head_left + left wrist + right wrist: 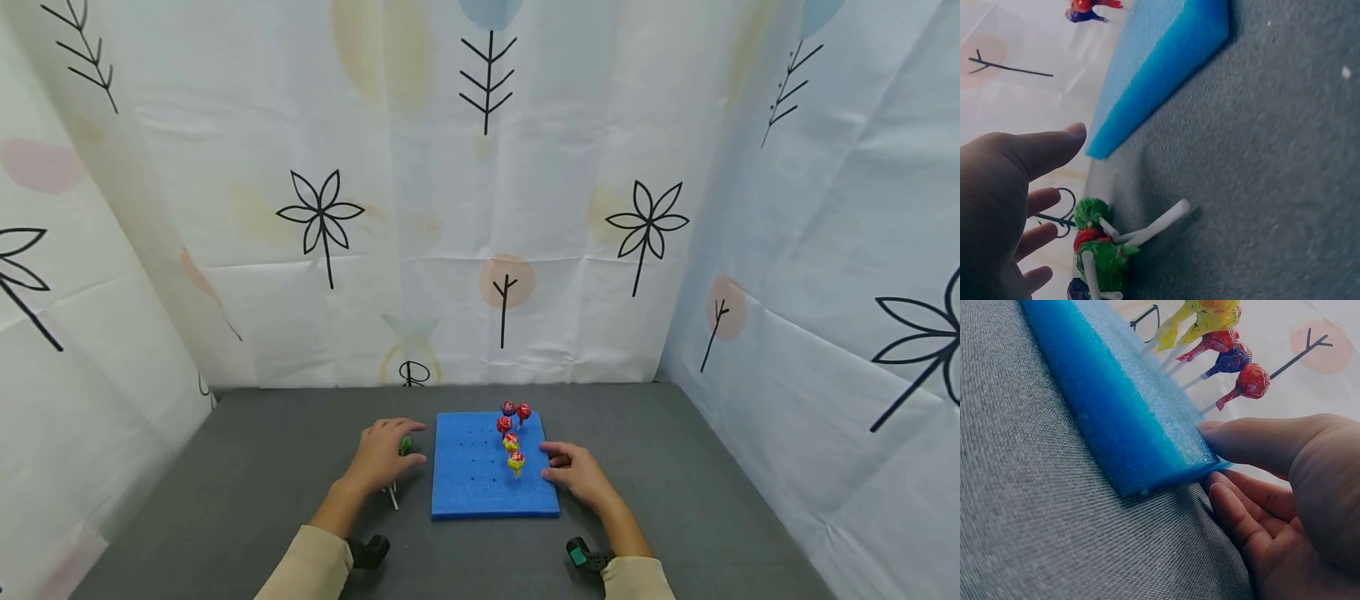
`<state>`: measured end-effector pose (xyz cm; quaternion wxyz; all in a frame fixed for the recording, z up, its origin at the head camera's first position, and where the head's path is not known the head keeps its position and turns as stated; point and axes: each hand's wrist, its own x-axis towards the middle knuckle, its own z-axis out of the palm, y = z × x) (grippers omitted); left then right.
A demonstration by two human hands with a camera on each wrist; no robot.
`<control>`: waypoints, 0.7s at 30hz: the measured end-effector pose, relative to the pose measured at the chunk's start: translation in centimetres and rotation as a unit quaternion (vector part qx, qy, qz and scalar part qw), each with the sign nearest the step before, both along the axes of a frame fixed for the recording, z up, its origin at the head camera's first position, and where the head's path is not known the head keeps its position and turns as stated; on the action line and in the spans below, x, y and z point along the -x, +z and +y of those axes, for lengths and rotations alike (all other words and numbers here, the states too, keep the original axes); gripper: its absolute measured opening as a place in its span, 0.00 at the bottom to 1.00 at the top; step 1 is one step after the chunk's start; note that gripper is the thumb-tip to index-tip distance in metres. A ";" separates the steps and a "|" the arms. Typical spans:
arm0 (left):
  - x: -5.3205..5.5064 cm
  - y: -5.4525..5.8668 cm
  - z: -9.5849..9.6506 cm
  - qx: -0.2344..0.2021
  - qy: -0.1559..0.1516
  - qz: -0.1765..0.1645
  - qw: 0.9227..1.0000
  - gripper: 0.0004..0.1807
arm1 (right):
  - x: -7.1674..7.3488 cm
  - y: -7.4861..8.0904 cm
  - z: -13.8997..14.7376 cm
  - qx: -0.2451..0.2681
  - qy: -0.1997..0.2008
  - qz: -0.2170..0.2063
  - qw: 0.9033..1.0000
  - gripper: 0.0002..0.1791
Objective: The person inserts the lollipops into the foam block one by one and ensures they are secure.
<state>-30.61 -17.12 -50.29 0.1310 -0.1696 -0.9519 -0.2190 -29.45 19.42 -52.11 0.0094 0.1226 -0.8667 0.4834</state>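
Head view: the loose lollipops (pixel 406 445) lie under the left hand (pixel 381 454) — the nearer one, fingers spread and grasping nothing — left of the board (pixel 456 493), sticks (pixel 393 498) pointing personward, while the right hand (pixel 577 469) pinches the board's edge.

Readable txt: none, any view.
Red wrappers (pixel 1254 381): whitish print, only partly vis., wording illeg.
Purple wrapper (pixel 1234 360), betw. the reds in R wrist view: pale print, can't make out ltrs.
Yellow wrappers (pixel 516 460): red + white marks, too sm. to read.
Green wrappers (pixel 1107 264): blurred, brand can't be told.
R-wrist device (pixel 588 558): green patch (pixel 577 557), too sm. to tell if txt.
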 end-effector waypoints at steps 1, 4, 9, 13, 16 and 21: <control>0.1 0.0 -0.1 -0.003 0.001 -0.006 1.000 0.26 | 0.0 0.0 0.0 -0.004 0.000 0.002 1.000 0.21; 0.4 0.1 -0.3 -0.002 0.011 -0.023 1.000 0.25 | 0.0 -0.1 0.1 -0.001 -0.002 -0.001 1.000 0.21; 0.8 0.3 -0.4 0.001 0.049 -0.040 0.998 0.22 | -0.1 0.0 0.1 0.002 0.004 0.004 1.000 0.21; 1.1 0.5 -0.5 0.007 0.070 -0.048 0.996 0.22 | -0.2 0.1 0.1 0.006 0.008 0.009 1.000 0.21; 1.4 0.5 -0.5 0.015 0.076 -0.054 0.995 0.22 | -0.2 0.1 0.0 0.007 0.007 0.006 1.000 0.21; 1.9 0.2 -0.5 0.025 0.085 -0.063 0.994 0.22 | -0.3 0.2 -0.1 0.004 0.005 0.006 1.000 0.21</control>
